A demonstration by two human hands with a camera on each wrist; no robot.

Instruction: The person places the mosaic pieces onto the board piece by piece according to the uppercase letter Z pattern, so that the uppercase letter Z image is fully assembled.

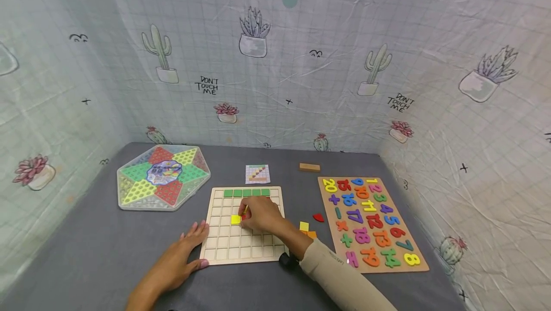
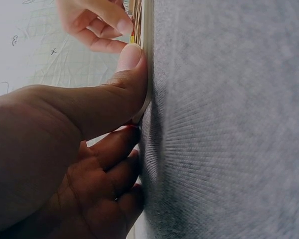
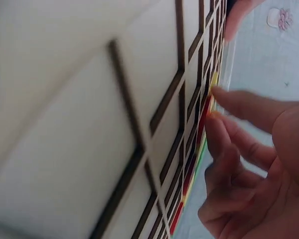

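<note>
A square wooden grid board (image 1: pixel 221 255) lies flat, with a row of green tiles (image 1: pixel 247 193) along its far side. My left hand (image 1: pixel 178 256) rests at the board's left edge, fingers extended, thumb (image 2: pixel 128 62) against the rim near the front corner. Over the middle of the grid, my right hand (image 1: pixel 260 215) pinches a small red tile (image 3: pixel 203 122) between thumb and index fingertip, right at the board's surface. A yellow tile (image 1: pixel 235 219) sits in the grid just left of those fingertips. The right hand covers part of the grid.
Right of the board lie a red piece (image 1: pixel 318 217), a yellow tile (image 1: pixel 304 226) and orange pieces (image 1: pixel 312 235). Farther right is a number board (image 1: pixel 340 227). A pattern card (image 1: pixel 258 174) and wooden block (image 1: pixel 310 167) lie behind. A star-patterned game board (image 1: pixel 164 177) occupies the back left.
</note>
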